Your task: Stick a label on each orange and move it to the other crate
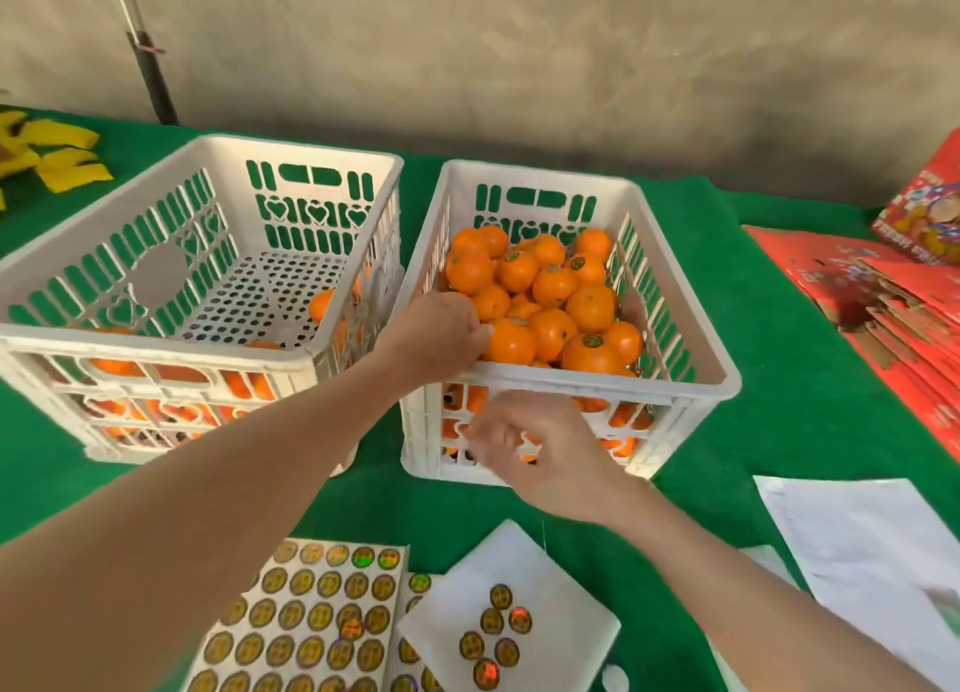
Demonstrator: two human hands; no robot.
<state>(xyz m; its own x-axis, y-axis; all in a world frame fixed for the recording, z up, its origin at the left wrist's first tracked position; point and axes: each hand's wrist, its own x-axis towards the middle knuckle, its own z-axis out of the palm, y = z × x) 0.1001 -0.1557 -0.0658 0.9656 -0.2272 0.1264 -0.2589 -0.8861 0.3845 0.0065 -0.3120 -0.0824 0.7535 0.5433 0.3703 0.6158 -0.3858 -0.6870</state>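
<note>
On my feed the left hand (434, 340) reaches over the rim of the right crate (597, 379), fingers curled against a smooth round orange (514, 342) on top of the pile. I cannot tell whether they truly clasp it. The right hand (535, 447) is blurred in front of that crate's slotted white plastic wall, fingertips drawn together, grip unclear. The left crate (156, 343), perforated floor showing, holds a few oranges (322, 304). Glossy round labels fill a sheet (306, 624) on the fuzzy green cloth (753, 328).

White plastic crates (571, 379), fuzzy green cloth (779, 328), glossy foil labels (311, 618)
</note>
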